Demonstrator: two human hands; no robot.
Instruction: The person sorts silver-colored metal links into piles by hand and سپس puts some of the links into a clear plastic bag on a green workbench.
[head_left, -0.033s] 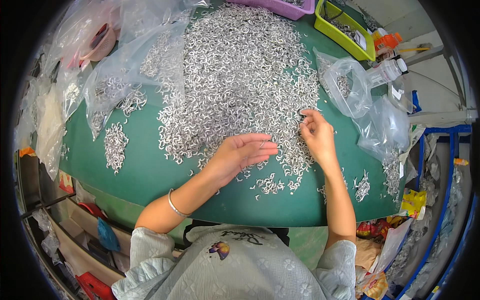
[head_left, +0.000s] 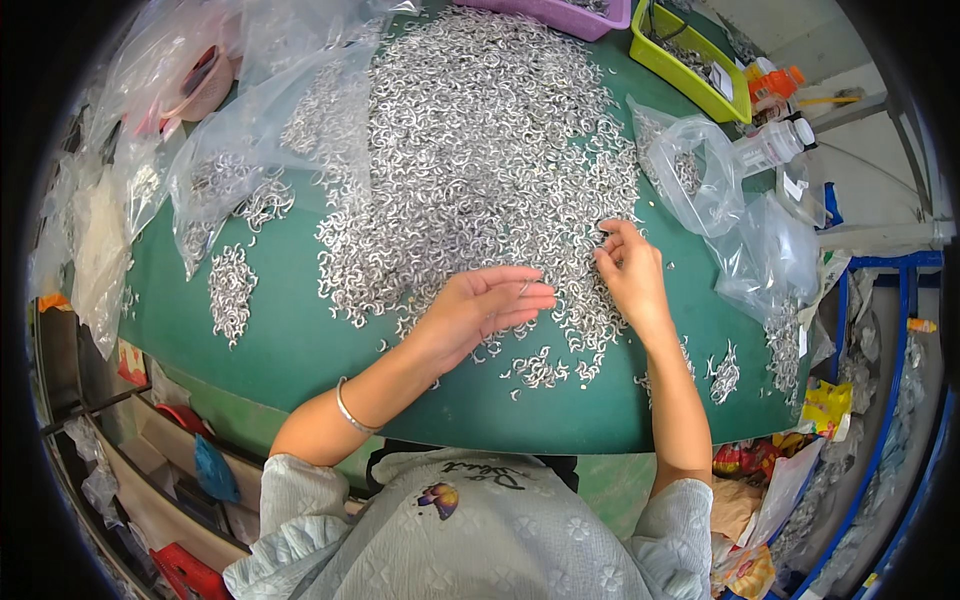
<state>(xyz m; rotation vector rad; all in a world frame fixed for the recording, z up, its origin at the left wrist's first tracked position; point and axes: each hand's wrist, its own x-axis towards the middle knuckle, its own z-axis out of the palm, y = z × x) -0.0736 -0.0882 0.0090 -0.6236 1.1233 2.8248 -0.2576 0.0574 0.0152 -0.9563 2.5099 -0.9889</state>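
A broad heap of small silvery crescent-shaped metal pieces (head_left: 470, 130) spreads over the green tabletop (head_left: 300, 340). Over the heap's near edge is my left hand (head_left: 490, 300), fingers extended and the thumb pressed toward them. A crescent piece (head_left: 523, 288) shows between that thumb and fingers. My right hand (head_left: 632, 275) is at the heap's right edge, its fingers curled toward the thumb. Something small and dark shows at those fingertips, too small to name. Below the hands lies a small loose cluster of crescents (head_left: 540, 370).
Clear plastic bags (head_left: 270, 110) with crescents lie at the left, more bags (head_left: 700, 170) at the right. A purple tray (head_left: 570, 18) and a green tray (head_left: 690, 75) stand at the back, near bottles (head_left: 775, 145). Small piles (head_left: 232, 295) sit on both sides.
My right hand has shifted very slightly, its thumb a little higher and nearer the index finger. The left hand stays in place.
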